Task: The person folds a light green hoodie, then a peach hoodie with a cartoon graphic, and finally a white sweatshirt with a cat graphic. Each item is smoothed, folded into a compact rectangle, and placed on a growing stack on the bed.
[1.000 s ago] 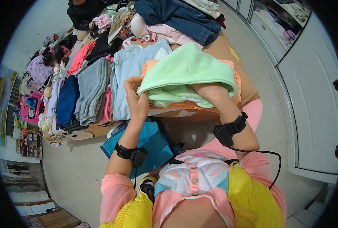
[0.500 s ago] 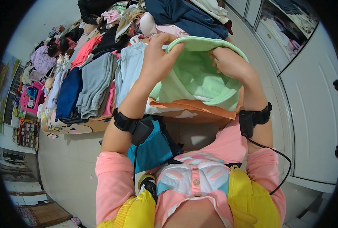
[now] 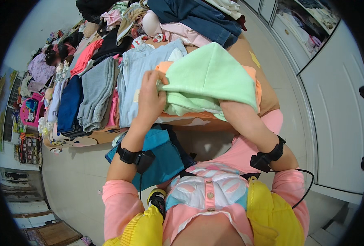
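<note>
A: Where is the mint-green, soft cloth garment (image 3: 210, 74) with the peaked, hood-like top?

B: It lies over a light orange cloth garment (image 3: 250, 74) near the front edge of a tan, patterned padded surface (image 3: 268, 92), its peak pointing away from the wearer.

A: And the hands?

B: The left hand (image 3: 152, 92) grips the garment's left edge, fingers curled close against the thumb. The right forearm (image 3: 249, 125) reaches under the cloth from the near side; the right hand is hidden there, so whether it is spread or closed, I cannot tell. Black straps with small box-shaped devices (image 3: 145, 161) circle both forearms.

A: What surrounds them?

B: Just left lies a pale blue, denim-like garment (image 3: 134, 76), then folded grey trousers (image 3: 96, 94) and a folded navy garment (image 3: 70, 104). Beyond the green cloth, dark blue trousers (image 3: 198, 20) lie across a heap. Below the surface's front edge sits a flat teal cloth item (image 3: 161, 151); a white panelled door (image 3: 333, 115) stands at right.
</note>
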Available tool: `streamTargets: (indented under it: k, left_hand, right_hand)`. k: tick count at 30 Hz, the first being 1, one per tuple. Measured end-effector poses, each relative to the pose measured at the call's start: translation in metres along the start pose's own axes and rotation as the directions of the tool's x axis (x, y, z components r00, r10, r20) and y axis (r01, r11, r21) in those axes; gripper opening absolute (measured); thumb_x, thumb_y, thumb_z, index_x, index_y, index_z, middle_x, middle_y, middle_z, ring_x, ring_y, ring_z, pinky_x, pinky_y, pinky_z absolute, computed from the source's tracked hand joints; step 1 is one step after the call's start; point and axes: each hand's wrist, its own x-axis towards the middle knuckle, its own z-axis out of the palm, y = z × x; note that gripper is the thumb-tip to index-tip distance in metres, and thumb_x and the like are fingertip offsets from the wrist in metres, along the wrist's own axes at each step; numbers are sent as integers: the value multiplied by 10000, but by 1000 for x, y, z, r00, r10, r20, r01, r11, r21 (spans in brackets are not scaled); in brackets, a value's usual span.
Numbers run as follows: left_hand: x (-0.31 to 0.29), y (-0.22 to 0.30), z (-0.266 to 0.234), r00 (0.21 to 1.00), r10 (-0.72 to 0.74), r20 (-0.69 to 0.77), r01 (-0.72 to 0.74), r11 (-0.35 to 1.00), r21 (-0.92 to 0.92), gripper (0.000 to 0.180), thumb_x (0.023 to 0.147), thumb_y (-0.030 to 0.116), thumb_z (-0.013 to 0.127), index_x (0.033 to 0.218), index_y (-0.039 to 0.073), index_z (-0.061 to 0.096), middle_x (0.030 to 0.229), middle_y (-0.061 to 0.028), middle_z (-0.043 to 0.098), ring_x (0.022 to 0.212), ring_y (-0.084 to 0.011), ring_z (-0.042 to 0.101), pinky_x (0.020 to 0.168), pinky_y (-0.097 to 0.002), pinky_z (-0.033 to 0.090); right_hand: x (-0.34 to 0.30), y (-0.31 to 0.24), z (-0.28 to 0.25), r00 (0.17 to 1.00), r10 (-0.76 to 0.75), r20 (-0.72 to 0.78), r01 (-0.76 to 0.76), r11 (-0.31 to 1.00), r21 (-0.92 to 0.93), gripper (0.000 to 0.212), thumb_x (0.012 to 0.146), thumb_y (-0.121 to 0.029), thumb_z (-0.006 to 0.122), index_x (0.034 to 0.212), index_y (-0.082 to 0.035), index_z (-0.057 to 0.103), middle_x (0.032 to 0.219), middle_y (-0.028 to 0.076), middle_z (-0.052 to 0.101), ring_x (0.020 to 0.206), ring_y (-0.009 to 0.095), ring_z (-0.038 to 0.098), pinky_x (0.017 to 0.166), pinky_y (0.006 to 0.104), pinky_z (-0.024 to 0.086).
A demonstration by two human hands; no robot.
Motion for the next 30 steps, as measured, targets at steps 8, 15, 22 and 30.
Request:
streamTargets:
  k: [8,15,22,30]
  left_hand:
    - [-24,12,12,974,-224,-35,218,969,-117,403,790,83,702,1086,-20,447,1029,-145,494,906,-269,527,797,-384,463]
    - [-23,15,0,940,-305,-154,291,951,-105,283,669,-105,643,892,24,526,985,-97,460,893,-246,481,702,-344,429]
    - [-34,2,-1,997,-83,6,83,996,-27,289,665,-169,506,868,36,526,1016,-93,497,953,-246,529,674,-298,437]
    - [-38,5,3,984,-173,-39,171,983,-62,308,650,-146,549,913,9,503,1007,-152,517,966,-351,530,831,-397,451]
  right_hand:
    - [-24,2,4,995,-88,-56,79,986,-145,477,913,-135,520,1381,-44,493,1428,200,429,1350,342,397,1127,497,294]
    - [-5,26,1,940,303,-155,-156,789,594,396,925,-167,555,1285,-13,498,1278,199,501,1206,347,493,1008,387,407]
    - [-17,10,-34,993,40,-109,26,836,548,378,916,-194,611,1246,-27,533,1140,161,578,1089,302,571,943,378,456]
    - [49,44,-60,895,-407,-182,436,716,544,338,916,-191,607,1245,-120,635,1301,142,597,1198,318,554,1002,398,450]
